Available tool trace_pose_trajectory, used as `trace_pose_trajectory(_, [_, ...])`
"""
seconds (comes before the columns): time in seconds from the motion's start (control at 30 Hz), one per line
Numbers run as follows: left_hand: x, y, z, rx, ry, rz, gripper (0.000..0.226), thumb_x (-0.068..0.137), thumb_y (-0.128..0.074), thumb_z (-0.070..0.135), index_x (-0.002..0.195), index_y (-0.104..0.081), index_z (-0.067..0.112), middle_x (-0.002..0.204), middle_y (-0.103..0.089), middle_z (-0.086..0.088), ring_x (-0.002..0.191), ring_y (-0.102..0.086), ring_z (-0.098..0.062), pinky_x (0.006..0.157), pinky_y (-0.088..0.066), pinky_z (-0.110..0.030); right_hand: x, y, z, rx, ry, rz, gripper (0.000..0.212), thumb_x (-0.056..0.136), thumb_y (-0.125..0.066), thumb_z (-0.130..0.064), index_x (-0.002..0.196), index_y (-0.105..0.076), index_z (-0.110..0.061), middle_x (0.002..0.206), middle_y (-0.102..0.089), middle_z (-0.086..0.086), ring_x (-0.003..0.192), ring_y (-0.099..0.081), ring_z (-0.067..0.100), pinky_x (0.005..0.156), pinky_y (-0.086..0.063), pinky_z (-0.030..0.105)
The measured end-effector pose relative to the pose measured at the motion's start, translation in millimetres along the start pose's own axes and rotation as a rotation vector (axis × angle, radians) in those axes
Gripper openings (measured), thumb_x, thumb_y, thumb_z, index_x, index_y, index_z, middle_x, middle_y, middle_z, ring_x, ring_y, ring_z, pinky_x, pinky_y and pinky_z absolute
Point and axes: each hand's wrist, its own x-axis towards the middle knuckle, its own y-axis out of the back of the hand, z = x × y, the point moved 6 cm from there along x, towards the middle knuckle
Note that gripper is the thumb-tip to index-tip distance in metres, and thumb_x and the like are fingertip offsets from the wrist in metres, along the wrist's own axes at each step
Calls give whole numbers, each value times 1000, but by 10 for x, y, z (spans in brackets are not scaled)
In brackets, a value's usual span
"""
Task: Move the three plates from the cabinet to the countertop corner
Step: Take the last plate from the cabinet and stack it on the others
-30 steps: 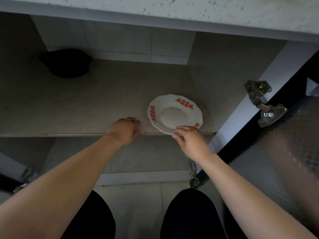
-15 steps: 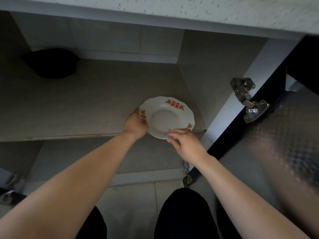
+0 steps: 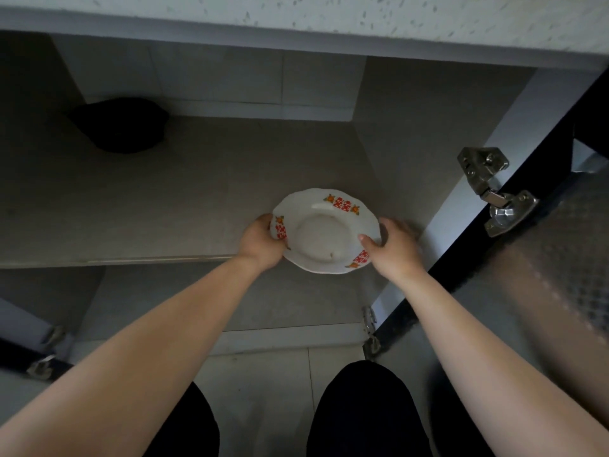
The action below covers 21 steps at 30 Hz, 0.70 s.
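Holding plate (image 3: 324,230) by opposite rims with left hand (image 3: 262,240) and right hand (image 3: 392,247), at shelf (image 3: 164,209) front edge inside cabinet. One plate in sight only - transfer to table (image 3: 362,14) corner outstanding.

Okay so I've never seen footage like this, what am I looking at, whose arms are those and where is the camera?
No machine here: a person wears one camera on the head, looking down at their own bare arms. You see an open cabinet under a speckled countertop. The left hand and the right hand grip opposite rims of a white plate with red and orange marks, at the front edge of the shelf. A dark object, too shadowed to identify, sits at the back left. A metal hinge shows at the right. The black shapes below are the person's legs.
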Motion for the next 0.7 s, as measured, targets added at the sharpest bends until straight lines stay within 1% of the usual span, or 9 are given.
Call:
trace_pose_trajectory(0.07, [-38, 37, -18, -5, 5, -7, 31, 76, -66, 7, 106, -61, 13, 97, -61, -3, 98, -63, -29, 84, -54, -49, 43, -76, 41, 69, -76, -35, 43, 85, -64, -30, 122, -52, -14, 123, -56, 8, 108, -58, 26, 74, -47, 27])
trace_pose_trajectory(0.13, [-68, 68, -63, -23, 11, -13, 31, 76, -67, 7, 106, -61, 12, 101, -65, -5, 99, -64, -29, 86, -54, -49, 36, -156, 54, 160, -114, -50, 38, 83, -66, -24, 117, -55, -13, 118, -62, 9, 105, -61, 26, 77, -50, 30])
trace_pose_trajectory(0.2, [-116, 100, -92, -57, 22, -8, 34, 76, -67, 7, 109, -60, 13, 106, -66, -7, 99, -64, -28, 87, -53, -48, -3, -207, 26, 183, -144, -50, 37, 82, -66, -17, 118, -56, -11, 118, -64, 9, 107, -61, 27, 82, -50, 33])
trace_pose_trajectory(0.3, [-203, 142, -114, -117, 31, -7, 36, 80, -65, 4, 114, -57, 13, 103, -60, -2, 98, -62, -26, 89, -53, -45, -60, -242, -16, 202, -170, -30, 41, 80, -66, -10, 119, -54, -11, 120, -63, 9, 109, -59, 27, 83, -49, 33])
trace_pose_trajectory(0.37, [-265, 189, -148, -192, 54, -1, 40, 81, -64, 2, 119, -56, 12, 108, -58, -1, 97, -60, -24, 84, -55, -41, -116, -264, -42, 225, -175, -27, 42, 80, -66, -9, 120, -53, -13, 120, -62, 7, 109, -59, 26, 79, -47, 29])
trace_pose_trajectory(0.5, [-408, 318, -228, -286, 82, 12, 46, 82, -63, -2, 125, -53, 12, 111, -55, 3, 92, -58, -19, 60, -54, -26, -281, -334, -93, 293, -159, -35, 44, 80, -66, -9, 121, -53, -17, 118, -63, 1, 108, -59, 21, 76, -47, 27])
trace_pose_trajectory(0.53, [-448, 354, -247, -301, 88, 15, 47, 82, -62, -3, 125, -53, 13, 111, -55, 4, 92, -58, -18, 57, -53, -23, -326, -350, -109, 311, -157, -32, 44, 80, -66, -8, 121, -53, -17, 117, -63, -1, 108, -59, 19, 77, -47, 27])
trace_pose_trajectory(0.57, [-478, 382, -265, -311, 93, 16, 49, 82, -63, -4, 126, -52, 13, 111, -54, 4, 92, -59, -19, 56, -53, -22, -365, -355, -117, 325, -158, -27, 45, 79, -67, -8, 121, -54, -17, 115, -62, -3, 107, -59, 18, 77, -46, 26])
trace_pose_trajectory(0.7, [-616, 539, -383, -355, 127, 35, 53, 81, -61, -9, 129, -51, 11, 111, -54, 6, 96, -58, -20, 62, -54, -28, -482, -422, -173, 355, -167, -36, 47, 79, -68, -10, 122, -53, -21, 102, -56, -10, 98, -55, 12, 79, -46, 27])
